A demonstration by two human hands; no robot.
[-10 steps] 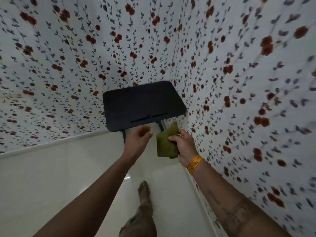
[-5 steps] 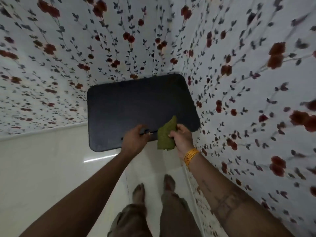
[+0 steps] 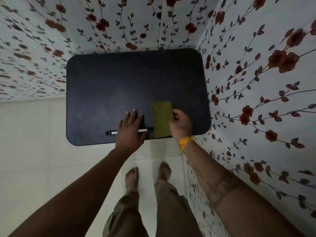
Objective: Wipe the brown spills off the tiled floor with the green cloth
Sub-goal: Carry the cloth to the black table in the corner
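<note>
Head view: I read no writing or brand anywhere. My right hand (image 3: 181, 124) pinches the green cloth (image 3: 162, 119) by its right edge, thumb on top; the cloth lies flat as a coarse, rectangular pad on the dark tabletop (image 3: 119, 86), its lower end at the near edge. My left hand (image 3: 130, 129) rests just beside it, fingers straight and spread, over a slim white pen-like object (image 3: 142, 131), though I can't quite tell what that is. The matte, round-cornered top stands in a corner of floral wallpaper (image 3: 256, 74), above glossy pale floor tiles (image 3: 34, 142).
</note>
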